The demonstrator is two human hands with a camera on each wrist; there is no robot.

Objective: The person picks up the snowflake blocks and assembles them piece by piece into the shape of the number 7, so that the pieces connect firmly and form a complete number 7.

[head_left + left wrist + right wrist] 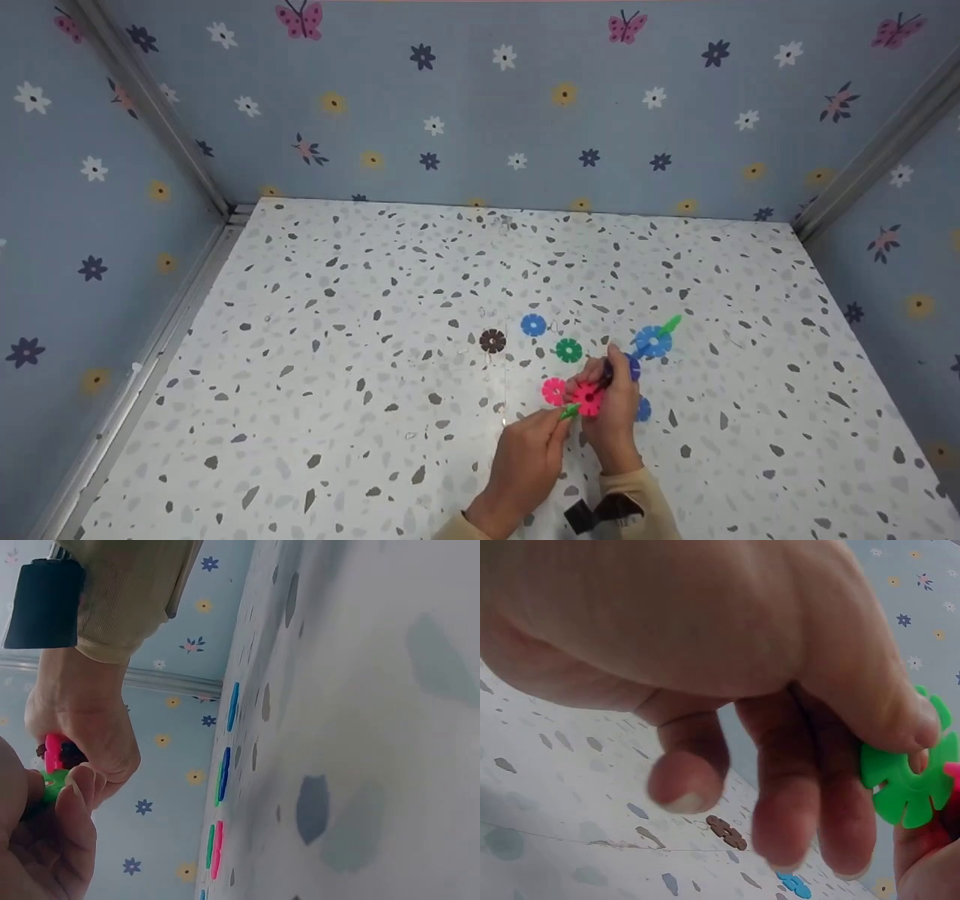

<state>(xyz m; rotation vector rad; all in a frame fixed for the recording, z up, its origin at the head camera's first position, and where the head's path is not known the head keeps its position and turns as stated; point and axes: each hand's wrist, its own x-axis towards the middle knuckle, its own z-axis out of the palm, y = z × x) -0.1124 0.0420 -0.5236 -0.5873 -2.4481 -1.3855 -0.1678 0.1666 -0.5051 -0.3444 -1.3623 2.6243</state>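
My left hand (529, 457) pinches a bright green flower-shaped slotted disc (911, 780) between thumb and fingers. The green disc meets a pink slotted disc (589, 399) held in my right hand (616, 416), their edges together. From the right hand's grip, a string of discs runs up and away: a dark one (606, 373), a dark blue one (633, 367), a light blue one (652, 341) and a green one (673, 324) seen edge-on. Fingers partly cover the string. The large hand in the right wrist view is my left hand.
Loose discs lie on the speckled white table (337, 390): brown (493, 341), blue (533, 325), dark green (568, 350), pink (553, 391), and another blue one (643, 409) partly behind the right hand. Flower-patterned panels (465, 97) enclose the back and sides.
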